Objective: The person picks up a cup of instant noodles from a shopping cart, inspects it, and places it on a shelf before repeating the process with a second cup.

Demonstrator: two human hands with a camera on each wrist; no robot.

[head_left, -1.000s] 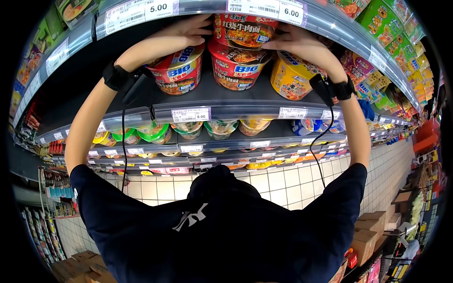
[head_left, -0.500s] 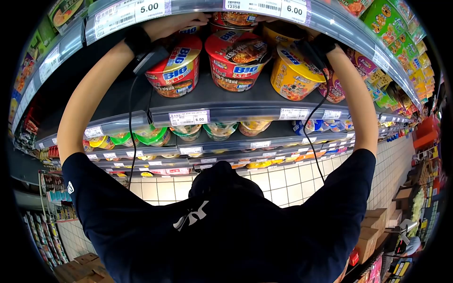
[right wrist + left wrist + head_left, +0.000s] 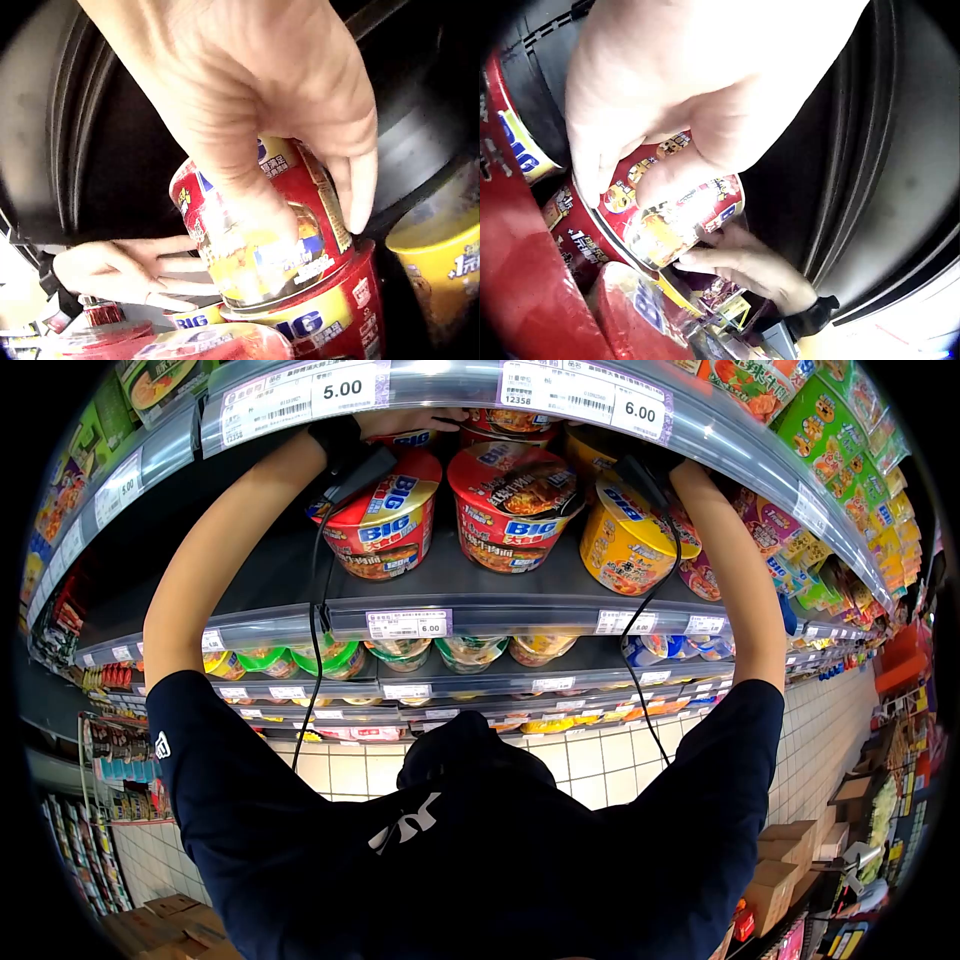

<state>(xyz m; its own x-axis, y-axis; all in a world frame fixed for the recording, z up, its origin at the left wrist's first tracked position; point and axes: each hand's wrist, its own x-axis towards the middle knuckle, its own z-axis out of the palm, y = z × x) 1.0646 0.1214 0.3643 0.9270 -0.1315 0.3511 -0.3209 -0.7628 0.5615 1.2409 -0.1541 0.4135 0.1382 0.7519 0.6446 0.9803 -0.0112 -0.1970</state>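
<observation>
Deep on the shelf, a red instant noodle tub (image 3: 289,187) sits stacked on another red noodle tub (image 3: 326,319). My right hand (image 3: 262,97) grips the upper tub from one side, thumb across its front and fingers round its side. On the opposite side my left hand (image 3: 675,82) holds the same tub between thumb and fingers. In the head view the left hand (image 3: 412,422) shows partly under the upper shelf edge, while the right hand is hidden. In front of them stand a red tub (image 3: 510,525), another red tub (image 3: 385,525) and a yellow tub (image 3: 625,545).
The upper shelf's price rail (image 3: 440,388) hangs low over both forearms. Below runs the lower price rail (image 3: 480,622), with more noodle bowls (image 3: 470,653) beneath it. Snack packs (image 3: 850,470) hang at the right. A thin cable (image 3: 318,690) trails from each wrist camera.
Both hands and the red tub between them have moved back, deeper under the upper shelf. The tub, earlier above the front red tub, is now behind it.
</observation>
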